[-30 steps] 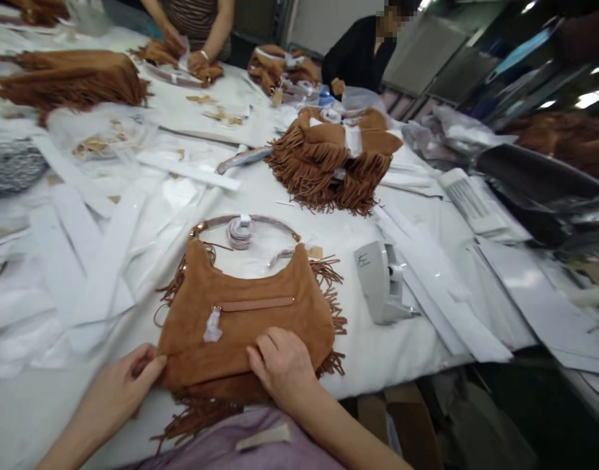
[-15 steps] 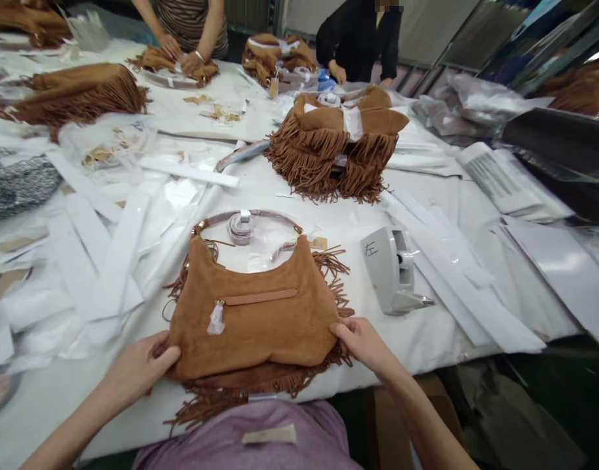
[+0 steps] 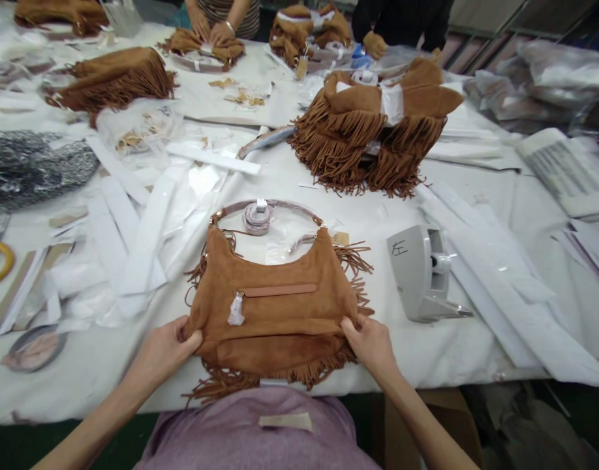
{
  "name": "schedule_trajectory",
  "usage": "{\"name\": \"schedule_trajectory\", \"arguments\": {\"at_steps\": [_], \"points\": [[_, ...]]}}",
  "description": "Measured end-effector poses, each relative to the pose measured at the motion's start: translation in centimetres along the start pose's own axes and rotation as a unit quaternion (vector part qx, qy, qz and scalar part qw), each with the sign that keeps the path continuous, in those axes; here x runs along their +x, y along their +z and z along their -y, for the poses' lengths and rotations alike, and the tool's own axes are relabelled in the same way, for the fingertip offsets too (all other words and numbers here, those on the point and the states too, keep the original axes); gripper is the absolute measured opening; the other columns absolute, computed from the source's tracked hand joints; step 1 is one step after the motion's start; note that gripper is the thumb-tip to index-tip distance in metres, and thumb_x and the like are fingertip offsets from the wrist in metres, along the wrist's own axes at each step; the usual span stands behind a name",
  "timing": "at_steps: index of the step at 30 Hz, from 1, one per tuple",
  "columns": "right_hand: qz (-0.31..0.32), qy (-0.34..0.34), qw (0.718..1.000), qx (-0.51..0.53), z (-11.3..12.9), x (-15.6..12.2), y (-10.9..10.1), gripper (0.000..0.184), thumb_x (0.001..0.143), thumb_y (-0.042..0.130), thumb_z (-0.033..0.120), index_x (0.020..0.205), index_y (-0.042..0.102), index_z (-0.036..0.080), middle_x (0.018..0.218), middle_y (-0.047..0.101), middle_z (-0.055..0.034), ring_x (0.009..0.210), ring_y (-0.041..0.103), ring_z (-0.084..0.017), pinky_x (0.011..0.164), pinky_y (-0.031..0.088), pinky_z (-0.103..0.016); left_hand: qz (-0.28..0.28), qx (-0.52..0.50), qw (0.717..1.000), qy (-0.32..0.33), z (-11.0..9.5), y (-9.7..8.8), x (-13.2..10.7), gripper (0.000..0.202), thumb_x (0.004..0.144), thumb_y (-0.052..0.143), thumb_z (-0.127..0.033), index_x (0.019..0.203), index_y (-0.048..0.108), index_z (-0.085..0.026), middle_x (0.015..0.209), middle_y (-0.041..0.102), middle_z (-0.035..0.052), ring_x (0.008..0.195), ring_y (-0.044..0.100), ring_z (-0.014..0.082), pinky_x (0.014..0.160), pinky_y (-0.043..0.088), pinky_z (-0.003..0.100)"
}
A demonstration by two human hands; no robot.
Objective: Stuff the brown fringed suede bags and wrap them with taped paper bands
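A brown suede shoulder bag (image 3: 280, 307) with fringe lies on the white table in front of me, its handle pointing away. My left hand (image 3: 169, 343) pinches the lower left corner between thumb and fingers. At the opposite lower corner, my right hand (image 3: 370, 339) grips the suede the same way. The lower edge is folded up, so a strip of the underside shows. A wrapped zip pull (image 3: 236, 309) hangs from the back zip. Inside the handle's curve rests a coiled, wrapped strap (image 3: 258, 217).
A grey tape dispenser (image 3: 421, 274) stands right of the bag. Behind it is a stack of fringed bags (image 3: 372, 130). White strips (image 3: 515, 281) lie at right, more at left near yellow-handled scissors (image 3: 0, 261) and a tape roll (image 3: 35, 347). Two people work across the table; one person's hands (image 3: 214, 29) touch a bag.
Both hands have drawn the bag's lower corners upward, folding the bottom edge so more of the underside shows. The whole view has shifted, with table things appearing further right.
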State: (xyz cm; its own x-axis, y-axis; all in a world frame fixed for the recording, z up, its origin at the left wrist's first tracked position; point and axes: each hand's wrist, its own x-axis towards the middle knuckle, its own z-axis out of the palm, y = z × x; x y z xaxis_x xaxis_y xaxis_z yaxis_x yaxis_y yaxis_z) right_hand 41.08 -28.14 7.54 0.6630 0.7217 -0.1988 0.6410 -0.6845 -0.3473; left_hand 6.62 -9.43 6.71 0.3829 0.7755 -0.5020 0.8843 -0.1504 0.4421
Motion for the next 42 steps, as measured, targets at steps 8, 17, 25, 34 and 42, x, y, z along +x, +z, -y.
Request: {"name": "schedule_trajectory", "arguments": {"at_steps": [8,17,25,34,42], "points": [[-0.187,-0.410,0.893,0.011,0.5,-4.0,-2.0,0.036,0.084,0.061,0.043,0.110,0.057,0.018,0.097,0.066,-0.0112,0.091,0.061,-0.023,0.081,0.049,-0.037,-0.237,0.039,0.936,0.257,-1.4,0.7,-4.5,0.024,0.086,0.056,-0.041,0.095,0.056,-0.019,0.093,0.061,0.0068,0.090,0.056,0.0213,0.082,0.042,0.032],[-0.053,-0.419,0.904,0.073,2.7,-1.8,-0.4,0.016,0.095,0.045,0.026,0.094,0.058,0.017,0.081,0.064,-0.0062,0.076,0.058,-0.018,0.070,0.048,-0.034,-0.017,0.139,0.904,0.404,-11.9,2.4,-2.0,0.039,0.088,0.056,-0.038,0.120,0.049,-0.018,0.106,0.059,0.0107,0.092,0.056,0.0247,0.078,0.045,0.036],[-0.163,-0.433,0.886,0.029,2.7,-2.2,0.8,0.016,0.091,0.054,0.024,0.105,0.059,0.019,0.101,0.064,-0.0110,0.095,0.058,-0.022,0.083,0.045,-0.039,0.297,-0.082,0.882,0.357,-13.8,1.4,3.4,0.038,0.093,0.042,-0.041,0.066,0.052,-0.016,0.061,0.049,-0.0035,0.058,0.043,0.0097,0.058,0.032,0.022],[-0.087,-0.474,0.875,-0.044,3.4,-2.3,1.4,0.055,0.078,0.051,0.069,0.075,0.059,0.015,0.071,0.053,-0.0057,0.068,0.047,-0.019,0.063,0.036,-0.033,0.413,-0.130,0.830,0.352,-12.6,2.2,5.1,0.048,0.092,0.038,-0.050,0.066,0.058,-0.014,0.067,0.052,-0.0014,0.058,0.042,0.0086,0.056,0.033,0.020],[-0.030,-0.526,0.849,-0.045,2.3,-2.8,1.0,0.046,0.085,0.047,0.061,0.063,0.048,0.020,0.063,0.045,-0.0009,0.061,0.040,-0.016,0.058,0.029,-0.032,0.236,0.096,0.782,0.569,-11.1,3.6,4.6,0.022,0.089,0.054,-0.034,0.073,0.053,-0.019,0.082,0.053,0.0033,0.077,0.050,0.0161,0.067,0.039,0.027]]}}
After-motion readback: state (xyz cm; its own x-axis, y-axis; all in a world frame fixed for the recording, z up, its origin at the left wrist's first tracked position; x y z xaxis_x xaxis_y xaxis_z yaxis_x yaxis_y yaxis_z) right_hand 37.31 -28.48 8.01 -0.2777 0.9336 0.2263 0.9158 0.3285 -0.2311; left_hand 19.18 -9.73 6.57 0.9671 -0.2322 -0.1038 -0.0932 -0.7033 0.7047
